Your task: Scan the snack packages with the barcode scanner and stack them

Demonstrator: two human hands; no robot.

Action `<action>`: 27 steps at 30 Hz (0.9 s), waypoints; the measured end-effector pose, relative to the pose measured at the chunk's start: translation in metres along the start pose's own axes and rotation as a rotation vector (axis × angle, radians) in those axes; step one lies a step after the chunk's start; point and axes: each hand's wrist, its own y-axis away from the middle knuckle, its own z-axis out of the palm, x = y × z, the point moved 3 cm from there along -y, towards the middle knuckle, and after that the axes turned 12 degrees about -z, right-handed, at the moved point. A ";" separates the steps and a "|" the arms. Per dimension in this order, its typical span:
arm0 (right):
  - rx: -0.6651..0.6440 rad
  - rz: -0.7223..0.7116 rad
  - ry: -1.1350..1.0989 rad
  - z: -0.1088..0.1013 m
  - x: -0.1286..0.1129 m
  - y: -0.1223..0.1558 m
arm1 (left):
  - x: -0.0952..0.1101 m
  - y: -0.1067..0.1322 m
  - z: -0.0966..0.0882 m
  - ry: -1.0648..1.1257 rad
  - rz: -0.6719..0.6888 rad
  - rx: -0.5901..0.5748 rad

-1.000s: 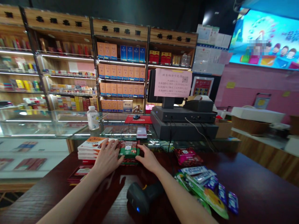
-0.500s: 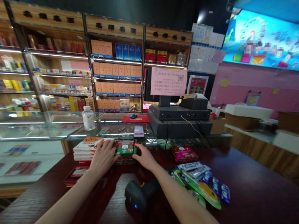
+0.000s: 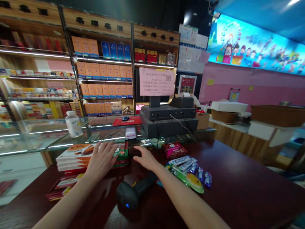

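My left hand lies with fingers spread over the left side of a stack of green and red snack packets. Its palm and wrist hide part of the stacked white and orange boxes beside them. To the right of the green packets, my right hand is open, thumb and fingers apart, with a gap between it and the stack. A black barcode scanner with a blue light lies on the dark table between my forearms. Flat dark red packets are piled at the left, partly behind my left forearm.
Right of my right hand are pink-red packets, blue-white candy sticks and green carded packs. Behind the table stand a glass counter, a white bottle, a phone-like device and a cash register.
My right hand has come off the green packets and moved a little to their right. My left hand stays over the stack. The view has turned to the right.
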 end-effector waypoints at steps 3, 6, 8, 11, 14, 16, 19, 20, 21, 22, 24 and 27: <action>0.003 0.003 0.030 -0.020 0.001 0.008 | 0.019 -0.008 -0.001 -0.010 0.049 0.005; 0.011 0.003 0.062 -0.041 0.000 0.016 | 0.039 -0.017 -0.001 -0.008 0.082 -0.002; 0.019 0.022 0.083 -0.055 0.002 0.021 | 0.054 -0.023 -0.001 0.005 0.101 -0.013; 0.042 0.055 0.108 -0.077 0.008 0.028 | 0.077 -0.032 -0.001 0.040 0.135 -0.029; 0.068 0.075 0.156 -0.099 0.022 0.036 | 0.102 -0.040 0.002 0.071 0.173 -0.065; 0.071 0.093 0.192 -0.112 0.033 0.042 | 0.120 -0.045 0.006 0.084 0.194 -0.111; 0.101 0.152 0.222 -0.133 0.053 0.053 | 0.144 -0.051 0.017 0.135 0.192 -0.206; 0.110 0.174 0.235 -0.139 0.060 0.056 | 0.152 -0.053 0.021 0.158 0.184 -0.249; 0.118 0.194 0.247 -0.146 0.066 0.060 | 0.159 -0.056 0.027 0.185 0.169 -0.296; 0.128 0.208 0.260 -0.152 0.073 0.063 | 0.165 -0.058 0.032 0.218 0.147 -0.348; 0.145 0.238 0.286 -0.165 0.086 0.070 | 0.178 -0.063 0.044 0.294 0.090 -0.462; 0.172 0.270 0.324 -0.181 0.105 0.078 | 0.196 -0.069 0.060 0.340 0.058 -0.533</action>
